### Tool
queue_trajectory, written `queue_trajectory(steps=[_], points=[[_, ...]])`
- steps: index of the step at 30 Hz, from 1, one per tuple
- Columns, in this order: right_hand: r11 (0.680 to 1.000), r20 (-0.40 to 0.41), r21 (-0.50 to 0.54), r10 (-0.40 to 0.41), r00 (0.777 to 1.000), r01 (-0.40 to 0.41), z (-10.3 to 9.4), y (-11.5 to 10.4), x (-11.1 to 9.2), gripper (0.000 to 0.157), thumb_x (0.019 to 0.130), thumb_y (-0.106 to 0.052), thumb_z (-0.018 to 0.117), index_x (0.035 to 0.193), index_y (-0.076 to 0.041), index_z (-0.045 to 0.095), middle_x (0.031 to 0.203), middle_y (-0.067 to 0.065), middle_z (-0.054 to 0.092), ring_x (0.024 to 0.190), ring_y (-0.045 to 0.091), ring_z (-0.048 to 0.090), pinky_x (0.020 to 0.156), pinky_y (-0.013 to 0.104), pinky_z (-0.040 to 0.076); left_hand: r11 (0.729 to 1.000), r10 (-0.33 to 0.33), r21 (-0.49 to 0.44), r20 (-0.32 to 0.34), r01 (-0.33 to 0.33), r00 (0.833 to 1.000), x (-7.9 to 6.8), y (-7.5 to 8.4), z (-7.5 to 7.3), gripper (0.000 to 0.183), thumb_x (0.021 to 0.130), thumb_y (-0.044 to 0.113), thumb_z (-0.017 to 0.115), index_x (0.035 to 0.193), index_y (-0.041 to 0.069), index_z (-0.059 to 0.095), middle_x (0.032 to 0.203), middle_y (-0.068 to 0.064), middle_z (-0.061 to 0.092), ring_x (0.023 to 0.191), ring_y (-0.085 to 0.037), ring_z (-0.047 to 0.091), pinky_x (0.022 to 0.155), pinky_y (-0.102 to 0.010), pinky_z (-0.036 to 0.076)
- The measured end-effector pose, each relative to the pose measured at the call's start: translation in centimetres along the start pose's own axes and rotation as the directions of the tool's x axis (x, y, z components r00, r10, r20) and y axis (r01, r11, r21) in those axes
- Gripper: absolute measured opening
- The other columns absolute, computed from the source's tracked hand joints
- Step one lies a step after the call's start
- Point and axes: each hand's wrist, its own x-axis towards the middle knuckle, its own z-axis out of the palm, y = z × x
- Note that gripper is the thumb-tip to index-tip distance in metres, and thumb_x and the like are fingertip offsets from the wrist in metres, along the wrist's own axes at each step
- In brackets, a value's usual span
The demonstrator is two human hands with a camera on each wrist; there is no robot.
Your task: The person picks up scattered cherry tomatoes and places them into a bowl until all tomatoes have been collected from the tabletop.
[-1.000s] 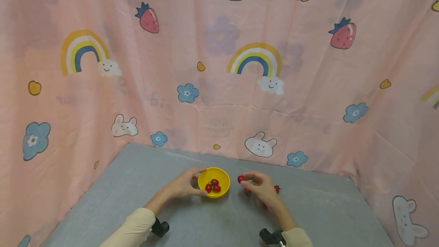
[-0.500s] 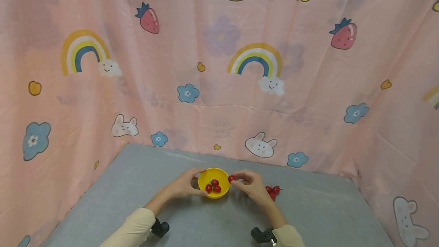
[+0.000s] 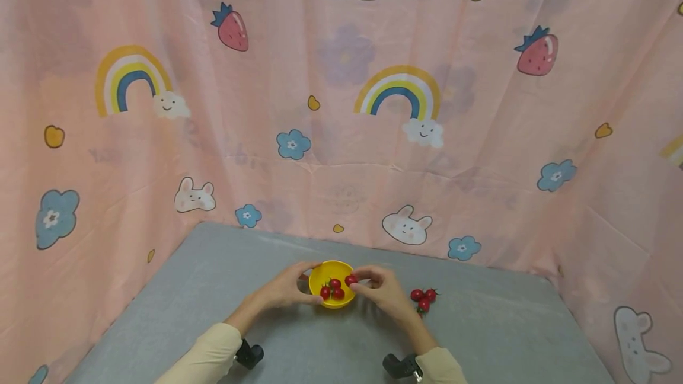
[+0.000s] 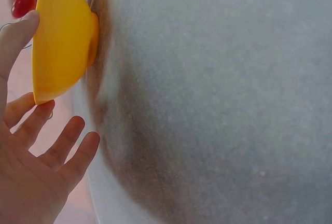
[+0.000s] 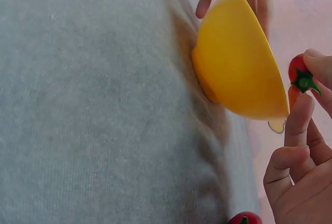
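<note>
A small yellow bowl (image 3: pixel 318 277) stands on the grey table, with several cherry tomatoes (image 3: pixel 338 294) lying inside it. My left hand (image 3: pixel 284 287) holds the bowl by its left side, thumb and fingertips at the rim; its other fingers are spread loose in the left wrist view. Between thumb and fingertips my right hand (image 3: pixel 388 296) pinches a red cherry tomato (image 3: pixel 350 280) just above the bowl's right rim. The green stem of that tomato (image 5: pixel 298 69) shows in the right wrist view. The bowl's inside is hidden in both wrist views.
To the right of my right hand, several more cherry tomatoes (image 3: pixel 424 304) lie in a cluster on the grey table (image 3: pixel 507 325). A pink printed curtain (image 3: pixel 331 188) hangs behind and along both sides of the table.
My right hand has moved left with the pinched tomato, from beside the cluster to over the bowl's right rim. The cluster on the table is uncovered. The left hand and bowl stay put.
</note>
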Motion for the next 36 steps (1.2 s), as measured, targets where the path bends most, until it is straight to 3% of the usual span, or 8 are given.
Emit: queue_trajectory(steps=[7,13,19,22,26,29,36], points=[[1.000,0.012,0.010,-0.004,1.000,0.004,-0.5,0.2,0.0,0.029,0.094,-0.008,0.074,0.120,0.003,0.068,0.115,0.019,0.067,0.078,0.041,0.059,0.068,0.022,0.051,1.000,0.005,0.000,0.005,-0.005,1.000,0.2,-0.1,0.0,0.079,0.086,0.031,0.084,0.150,0.005,0.046,0.147,-0.016,0.049,0.119,-0.034,0.056,0.095,-0.049,0.053],[1.000,-0.010,-0.009,0.015,1.000,-0.015,-2.3,0.3,-0.7,0.031,0.093,-0.013,0.076,0.121,0.000,0.069,0.114,0.016,0.068,0.076,0.045,0.059,0.066,0.026,0.053,1.000,0.002,0.006,0.005,-0.002,1.000,0.3,0.0,-0.1,0.079,0.085,0.033,0.084,0.150,0.006,0.047,0.146,-0.016,0.049,0.118,-0.033,0.056,0.094,-0.048,0.053],[0.999,-0.074,-0.026,0.035,0.997,-0.037,-4.7,1.3,-1.8,0.033,0.093,-0.012,0.076,0.123,0.000,0.068,0.114,0.016,0.068,0.078,0.042,0.061,0.069,0.027,0.055,1.000,0.000,-0.001,0.008,0.000,1.000,0.2,0.0,-0.1,0.079,0.085,0.032,0.084,0.150,0.006,0.047,0.147,-0.016,0.049,0.119,-0.033,0.056,0.094,-0.048,0.053],[0.998,-0.094,-0.039,0.048,0.994,-0.051,-6.0,2.0,-2.3,0.033,0.092,-0.012,0.077,0.122,0.001,0.068,0.112,0.016,0.068,0.074,0.039,0.060,0.062,0.025,0.050,1.000,-0.003,-0.004,0.006,0.003,1.000,0.1,0.1,-0.2,0.078,0.086,0.030,0.084,0.150,0.005,0.047,0.147,-0.016,0.049,0.118,-0.034,0.056,0.095,-0.048,0.053],[0.999,-0.097,-0.032,-0.010,0.995,0.007,-7.9,2.7,-3.2,0.033,0.094,-0.009,0.074,0.121,0.008,0.066,0.112,0.026,0.066,0.069,0.039,0.059,0.056,0.027,0.048,1.000,-0.005,-0.002,0.003,0.005,1.000,0.0,0.2,-0.2,0.078,0.086,0.029,0.084,0.150,0.005,0.047,0.147,-0.017,0.048,0.119,-0.035,0.056,0.095,-0.049,0.052],[0.999,-0.114,-0.024,-0.035,0.993,0.032,-9.3,3.2,-3.9,0.033,0.095,-0.008,0.073,0.121,0.010,0.064,0.114,0.030,0.064,0.073,0.039,0.063,0.062,0.029,0.054,1.000,-0.001,0.000,0.004,0.001,1.000,0.0,0.2,-0.2,0.078,0.086,0.030,0.084,0.150,0.004,0.046,0.148,-0.017,0.048,0.119,-0.034,0.056,0.096,-0.050,0.052],[0.995,-0.181,-0.096,0.024,0.983,-0.042,-13.1,4.2,-5.8,0.036,0.097,-0.013,0.072,0.124,0.008,0.064,0.119,0.028,0.064,0.089,0.025,0.068,0.071,0.031,0.055,1.000,0.002,0.005,0.008,-0.002,1.000,0.1,0.0,-0.2,0.079,0.086,0.031,0.084,0.150,0.005,0.046,0.148,-0.016,0.048,0.118,-0.034,0.056,0.096,-0.049,0.052]])
